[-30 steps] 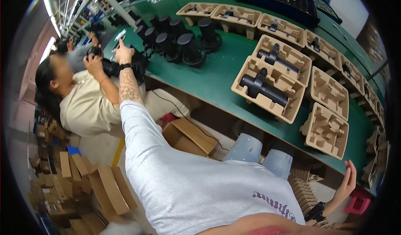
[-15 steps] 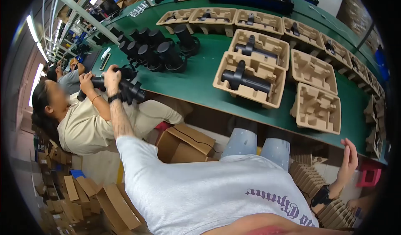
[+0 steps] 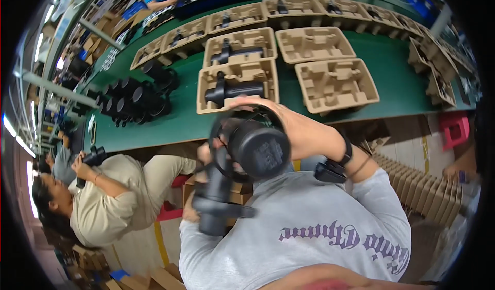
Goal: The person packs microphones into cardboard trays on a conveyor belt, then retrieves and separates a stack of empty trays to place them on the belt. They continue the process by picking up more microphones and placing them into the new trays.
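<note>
In front of my chest I hold a black handheld appliance (image 3: 260, 151), blurred by motion; it has a thick round cylinder, a loop-shaped part and a long tube with a side projection. My right hand (image 3: 304, 130) wraps over its top and far side. Around the tube side is my left hand (image 3: 205, 153), its fingers closed and partly hidden behind the appliance. Just beyond my hands stands a moulded cardboard tray (image 3: 203, 104) with a black tubular part (image 3: 242, 91) in it. A similar loaded tray (image 3: 270, 35) adjoins it behind.
Two trays without black parts (image 3: 374, 94) sit to the right. Several black cylindrical units (image 3: 139, 104) cluster at the table's left. A seated co-worker (image 3: 111, 197) on my left holds another black device (image 3: 95, 156). Stacked trays (image 3: 423, 184) and a pink stool (image 3: 454, 130) are at right.
My left hand has come away from the co-worker's side with the black appliance, to my front. My right hand has moved in from the right and taken hold. My view has turned rightward.
</note>
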`<state>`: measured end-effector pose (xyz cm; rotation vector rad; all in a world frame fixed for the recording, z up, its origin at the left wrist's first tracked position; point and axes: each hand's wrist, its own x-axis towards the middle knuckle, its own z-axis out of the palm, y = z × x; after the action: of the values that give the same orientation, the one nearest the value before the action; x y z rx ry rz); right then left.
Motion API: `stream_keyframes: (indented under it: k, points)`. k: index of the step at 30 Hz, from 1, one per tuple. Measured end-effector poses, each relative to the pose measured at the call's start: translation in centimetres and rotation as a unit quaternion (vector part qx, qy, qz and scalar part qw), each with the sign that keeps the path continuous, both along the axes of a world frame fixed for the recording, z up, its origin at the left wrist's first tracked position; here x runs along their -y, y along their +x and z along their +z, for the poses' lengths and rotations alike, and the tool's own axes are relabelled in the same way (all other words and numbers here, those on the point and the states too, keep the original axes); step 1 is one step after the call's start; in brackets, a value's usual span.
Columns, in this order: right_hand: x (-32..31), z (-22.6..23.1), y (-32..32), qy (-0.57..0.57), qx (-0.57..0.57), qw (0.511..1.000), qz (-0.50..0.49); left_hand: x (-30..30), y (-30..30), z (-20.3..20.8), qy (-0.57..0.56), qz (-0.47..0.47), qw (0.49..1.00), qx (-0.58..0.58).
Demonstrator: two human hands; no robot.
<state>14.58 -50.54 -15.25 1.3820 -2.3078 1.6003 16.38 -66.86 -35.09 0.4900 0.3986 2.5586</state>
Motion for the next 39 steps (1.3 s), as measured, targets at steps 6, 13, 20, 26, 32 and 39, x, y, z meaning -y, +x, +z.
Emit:
stream_keyframes:
  k: [6, 13, 20, 26, 32, 39]
  points:
    - [-5.7, -1.7, -0.8, 0.008, 0.050, 0.999, -0.016, -4.4, -0.8, 5.7, 0.043, -0.269, 0.953, 0.131]
    - [-15.5, -1.5, -14.0, 0.245, -0.266, 0.861, -0.357, -4.1, -1.6, 7.3, -0.061, -0.163, 0.961, 0.214]
    - [-18.8, -4.9, -18.0, 0.455, -0.189, 0.839, -0.231, -0.1, -1.1, 8.1, -0.125, -0.034, 0.957, 0.260]
    - [-14.9, 0.5, -10.2, 0.148, -0.107, 0.977, -0.109, -2.6, -4.0, 12.7, 0.059, -0.141, 0.912, 0.380]
    - [-10.4, 1.8, -1.7, 0.127, -0.219, 0.967, 0.005, -10.2, -2.2, 16.4, -0.138, -0.073, 0.965, 0.210]
    - [-18.2, -1.0, -1.5, 0.120, -0.078, 0.952, -0.272, -13.7, -4.1, 16.7, -0.252, 0.267, 0.917, -0.157]
